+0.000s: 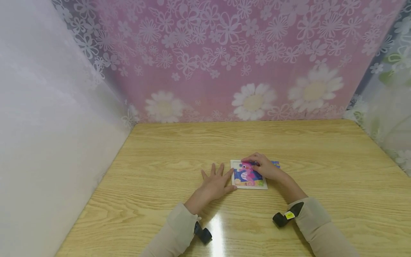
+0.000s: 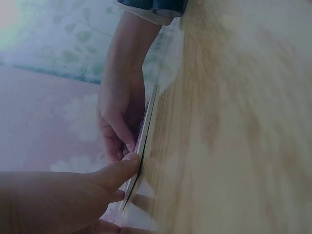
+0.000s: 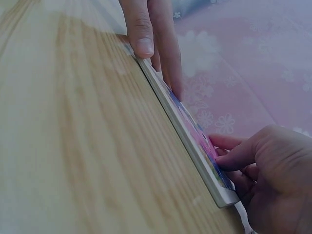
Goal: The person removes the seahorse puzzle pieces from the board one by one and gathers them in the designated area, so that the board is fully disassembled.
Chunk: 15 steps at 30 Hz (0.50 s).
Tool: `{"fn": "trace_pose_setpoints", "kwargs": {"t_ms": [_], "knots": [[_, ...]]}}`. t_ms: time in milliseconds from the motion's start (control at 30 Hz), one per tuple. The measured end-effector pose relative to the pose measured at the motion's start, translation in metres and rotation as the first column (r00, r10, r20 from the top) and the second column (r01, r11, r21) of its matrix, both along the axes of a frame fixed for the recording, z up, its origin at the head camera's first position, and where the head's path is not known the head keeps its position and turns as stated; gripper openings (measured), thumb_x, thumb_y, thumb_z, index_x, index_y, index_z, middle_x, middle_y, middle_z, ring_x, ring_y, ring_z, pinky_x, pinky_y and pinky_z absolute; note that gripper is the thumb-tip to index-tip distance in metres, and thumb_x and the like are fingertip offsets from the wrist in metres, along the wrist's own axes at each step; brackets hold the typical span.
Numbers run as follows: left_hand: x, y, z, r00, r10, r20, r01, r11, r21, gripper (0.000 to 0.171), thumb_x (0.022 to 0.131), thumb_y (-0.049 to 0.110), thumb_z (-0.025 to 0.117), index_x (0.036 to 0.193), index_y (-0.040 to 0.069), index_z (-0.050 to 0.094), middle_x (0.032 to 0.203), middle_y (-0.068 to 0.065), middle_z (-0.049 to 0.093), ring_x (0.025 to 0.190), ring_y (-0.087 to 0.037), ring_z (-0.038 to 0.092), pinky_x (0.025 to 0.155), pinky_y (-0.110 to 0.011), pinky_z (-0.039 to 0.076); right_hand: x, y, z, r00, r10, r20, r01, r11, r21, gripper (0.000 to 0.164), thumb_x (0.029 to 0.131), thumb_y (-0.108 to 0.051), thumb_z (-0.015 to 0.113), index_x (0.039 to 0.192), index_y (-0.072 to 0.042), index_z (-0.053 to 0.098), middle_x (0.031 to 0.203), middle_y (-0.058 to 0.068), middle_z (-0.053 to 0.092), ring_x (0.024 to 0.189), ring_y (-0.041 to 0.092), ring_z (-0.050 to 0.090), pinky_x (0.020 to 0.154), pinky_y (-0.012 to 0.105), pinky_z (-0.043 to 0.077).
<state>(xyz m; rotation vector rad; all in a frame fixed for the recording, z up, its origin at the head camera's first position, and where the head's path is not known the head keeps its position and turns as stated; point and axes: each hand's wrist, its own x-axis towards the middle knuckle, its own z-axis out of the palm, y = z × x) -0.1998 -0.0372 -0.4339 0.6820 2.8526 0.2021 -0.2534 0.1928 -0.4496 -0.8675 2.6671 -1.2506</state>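
A small square jigsaw puzzle with a white frame [image 1: 249, 188] lies on the table, showing a pink seahorse [image 1: 247, 175] on blue. White backing shows at its top left corner. My left hand [image 1: 216, 185] rests palm down with its fingers spread. Its thumb and forefinger touch the frame's left edge; in the left wrist view the thumb [image 2: 119, 171] lies on the rim. From the right, my right hand [image 1: 265, 167] reaches over the puzzle's upper part. Its thumb and forefinger pinch a pink puzzle piece [image 1: 245, 165] with the seahorse's head, partly hidden by the fingers.
A blue puzzle piece [image 1: 276, 164] lies on the wood-grain table [image 1: 154, 171] just right of the frame, partly behind my right hand. A pink flowered curtain [image 1: 205, 71] hangs along the table's far edge, and a white wall [image 1: 57, 125] stands at the left.
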Motion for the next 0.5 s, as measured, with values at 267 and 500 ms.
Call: {"fn": "trace_pose_setpoints", "kwargs": {"t_ms": [267,500], "knots": [[0.0019,-0.0007,0.0046,1.0,0.0,0.007,0.0,1.0,0.018,0.067,0.09,0.056,0.043,0.146,0.025,0.028,0.149,-0.016,0.019,0.132,-0.044,0.011,0.092,-0.07,0.015,-0.0016,-0.0007,-0.0021,1.0,-0.003,0.023,0.004,0.999,-0.05,0.035,0.086,0.01,0.048,0.118,0.003,0.059,0.11,0.021,0.05,0.104,0.039,0.044,0.086,0.06,0.034],[0.0016,-0.0006,0.004,1.0,-0.004,0.011,0.004,1.0,0.021,0.067,0.09,0.056,0.043,0.146,0.025,0.026,0.149,-0.015,0.017,0.133,-0.044,0.009,0.092,-0.071,0.013,-0.0031,0.0003,-0.0027,0.998,-0.015,0.063,0.019,0.997,-0.074,0.03,0.09,0.007,0.049,0.118,0.003,0.059,0.114,0.02,0.052,0.107,0.038,0.044,0.088,0.056,0.034]]}}
